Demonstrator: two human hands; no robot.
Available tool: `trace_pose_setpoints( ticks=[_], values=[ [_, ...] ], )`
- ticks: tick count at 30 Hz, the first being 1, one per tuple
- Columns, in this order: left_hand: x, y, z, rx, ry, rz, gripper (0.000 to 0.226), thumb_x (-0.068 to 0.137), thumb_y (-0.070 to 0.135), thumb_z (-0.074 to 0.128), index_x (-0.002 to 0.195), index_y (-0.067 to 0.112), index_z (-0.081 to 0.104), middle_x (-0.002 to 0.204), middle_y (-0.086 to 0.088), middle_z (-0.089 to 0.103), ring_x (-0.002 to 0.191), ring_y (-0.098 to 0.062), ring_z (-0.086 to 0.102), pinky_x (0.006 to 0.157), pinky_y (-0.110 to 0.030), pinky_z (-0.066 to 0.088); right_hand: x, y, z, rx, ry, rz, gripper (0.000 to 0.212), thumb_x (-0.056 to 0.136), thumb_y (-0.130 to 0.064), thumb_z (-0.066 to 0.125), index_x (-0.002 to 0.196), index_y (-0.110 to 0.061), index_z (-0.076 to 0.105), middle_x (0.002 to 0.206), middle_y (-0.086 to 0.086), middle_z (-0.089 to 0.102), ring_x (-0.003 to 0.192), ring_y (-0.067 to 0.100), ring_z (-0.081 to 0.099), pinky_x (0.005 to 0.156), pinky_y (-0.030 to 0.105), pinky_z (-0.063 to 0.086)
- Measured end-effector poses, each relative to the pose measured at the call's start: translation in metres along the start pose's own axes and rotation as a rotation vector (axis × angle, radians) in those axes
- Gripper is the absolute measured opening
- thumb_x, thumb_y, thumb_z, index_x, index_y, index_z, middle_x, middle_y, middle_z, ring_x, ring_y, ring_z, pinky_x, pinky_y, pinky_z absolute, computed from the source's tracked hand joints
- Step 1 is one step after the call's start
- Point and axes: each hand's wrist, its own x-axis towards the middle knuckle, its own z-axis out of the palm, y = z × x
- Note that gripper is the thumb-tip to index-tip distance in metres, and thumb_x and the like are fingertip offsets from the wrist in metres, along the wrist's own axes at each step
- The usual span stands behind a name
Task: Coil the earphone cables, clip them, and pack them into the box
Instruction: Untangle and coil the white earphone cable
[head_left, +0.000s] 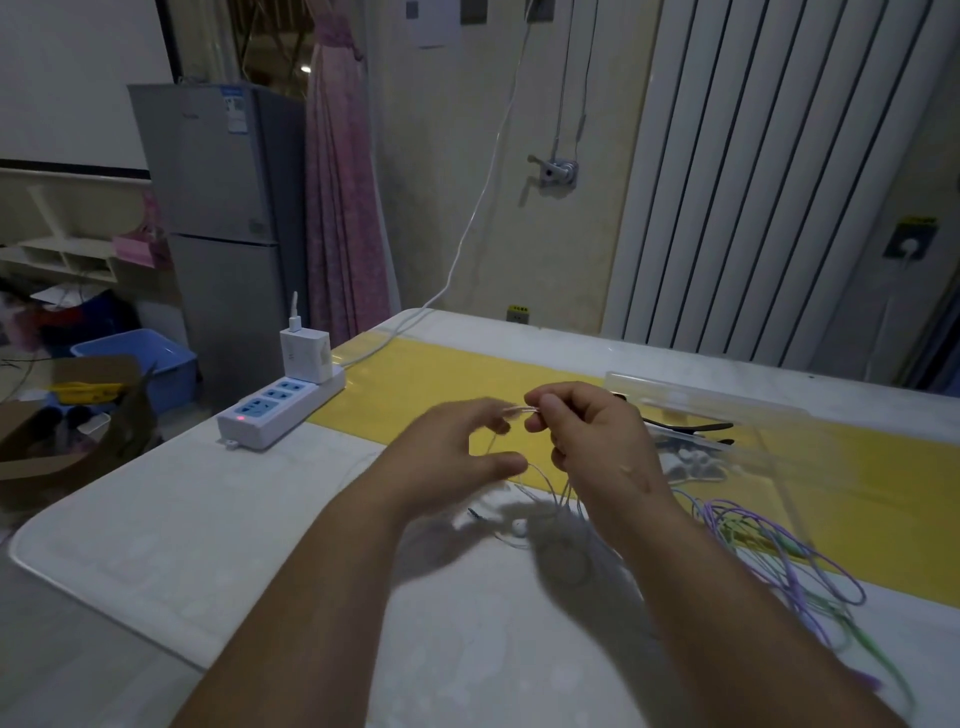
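Presently, the coiling step is in hand. The right hand (582, 431) pinches a pale earphone cable (561, 506) above the counter (156, 519). Its strands hang to the surface, where an earbud (519, 528) rests. The left hand (457, 447) is blurred, fingers spread near the cable's top; whether its grip has the cable cannot be told. Purple and green cables (779, 551) lie loose at right, near the clear box (727, 405) and black clips (691, 428). In my judgement, the next move calls for even loops, then a clip.

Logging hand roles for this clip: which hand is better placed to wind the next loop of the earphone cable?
Probably left. The right hand pinches the earphone cable, anchoring it; the left hand is open beside the hanging strands, free to wind.
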Motion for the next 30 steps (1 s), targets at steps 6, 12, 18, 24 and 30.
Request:
trace_pose_setpoints(
  ticks=[6,12,18,24,30],
  values=[
    [-0.003,0.011,-0.010,-0.336,0.352,-0.108,0.021,0.098,0.019,0.050,0.080,0.011,0.059,0.061,-0.013,0.057,0.058,-0.017,0.059,0.062,-0.033,0.048,0.000,-0.005,-0.003,0.156,-0.035,0.059,0.016,0.096,-0.008,0.055,0.093,-0.013,0.070,0.068,0.000,0.063,0.051,0.011,0.041,0.052,0.028,0.036],
    [-0.001,0.000,-0.015,-0.194,0.804,-0.132,0.021,0.098,0.026,0.051,0.080,0.019,0.057,0.060,0.006,0.048,0.062,-0.015,0.044,0.059,-0.035,0.034,-0.002,-0.007,-0.008,-0.070,-0.103,0.032,0.020,0.096,-0.009,0.054,0.096,-0.018,0.071,0.073,-0.003,0.066,0.057,0.008,0.051,0.060,0.029,0.052],
    [-0.004,0.000,-0.018,-0.039,0.960,-0.104,0.019,0.096,0.028,0.054,0.088,0.017,0.067,0.076,0.008,0.059,0.077,-0.019,0.053,0.063,-0.030,0.035,-0.003,-0.010,-0.006,-0.120,-0.038,-0.028,0.019,0.098,-0.016,0.051,0.087,-0.017,0.066,0.071,-0.003,0.062,0.055,0.011,0.052,0.058,0.028,0.046],
    [-0.003,0.001,-0.018,0.057,0.884,-0.180,0.025,0.097,0.031,0.051,0.085,0.016,0.066,0.074,0.003,0.060,0.076,-0.024,0.054,0.063,-0.037,0.042,-0.002,-0.014,-0.004,0.143,-0.033,-0.021,0.019,0.100,-0.011,0.049,0.090,-0.013,0.065,0.067,-0.002,0.056,0.046,0.011,0.039,0.044,0.022,0.034],
    [-0.001,0.004,-0.018,-0.128,0.768,-0.128,0.024,0.097,0.023,0.052,0.102,0.014,0.074,0.091,0.004,0.065,0.092,-0.016,0.057,0.076,-0.027,0.040,-0.001,-0.009,-0.012,0.041,-0.042,0.007,0.011,0.093,-0.015,0.062,0.084,-0.013,0.070,0.060,-0.007,0.056,0.047,0.016,0.041,0.044,0.024,0.035]
  ],
)
